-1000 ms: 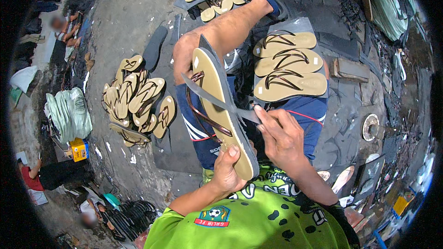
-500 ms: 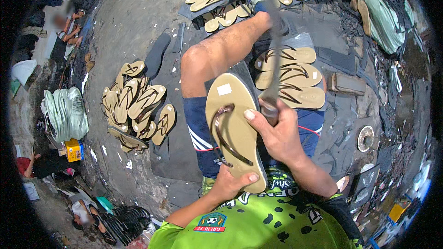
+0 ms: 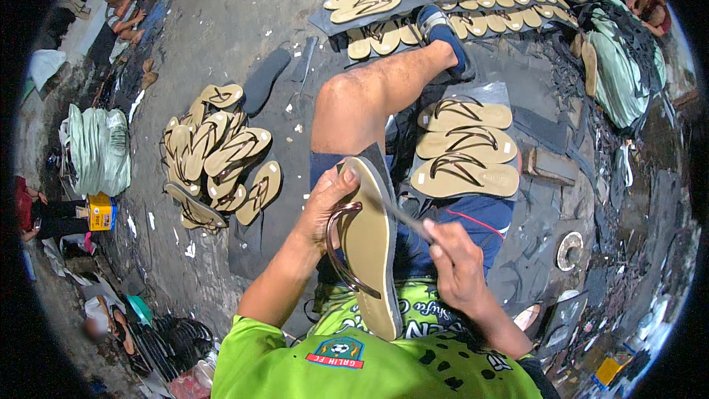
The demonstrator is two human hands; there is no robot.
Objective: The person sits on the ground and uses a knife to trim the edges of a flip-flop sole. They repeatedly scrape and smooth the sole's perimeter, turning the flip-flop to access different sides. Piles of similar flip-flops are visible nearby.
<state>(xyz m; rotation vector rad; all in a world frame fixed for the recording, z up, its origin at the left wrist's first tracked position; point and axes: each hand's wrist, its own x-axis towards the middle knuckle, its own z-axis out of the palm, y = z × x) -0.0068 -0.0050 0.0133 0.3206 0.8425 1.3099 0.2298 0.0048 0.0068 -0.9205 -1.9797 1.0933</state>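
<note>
My left hand [image 3: 319,203] grips a tan flip-flop [image 3: 367,251] with a shiny brown strap by its upper end, thumb on the footbed. The flip-flop stands tilted in front of my green shirt. Dark sheet material [image 3: 379,165] juts out behind its upper edge. In my closed right hand [image 3: 459,264] is a knife [image 3: 408,217], its long blade smeared by motion. The blade reaches across to the right edge of the flip-flop; whether it touches cannot be made out. Several finished-looking flip-flops [image 3: 480,180] lie on dark sheet over my right thigh.
A heap of flip-flops [image 3: 196,151] lies on the floor at left, beside a dark sole shape [image 3: 266,81]. Rows of flip-flops [image 3: 484,24] lie beyond my foot. A block [image 3: 552,167], a round disc [image 3: 569,250] and a pale green sack [image 3: 624,66] are at right. Other people sit far left.
My left hand has moved from the flip-flop's lower end to its upper end. My right hand has let go of the flip-flop's edge and moved lower, bringing the knife blade down beside it.
</note>
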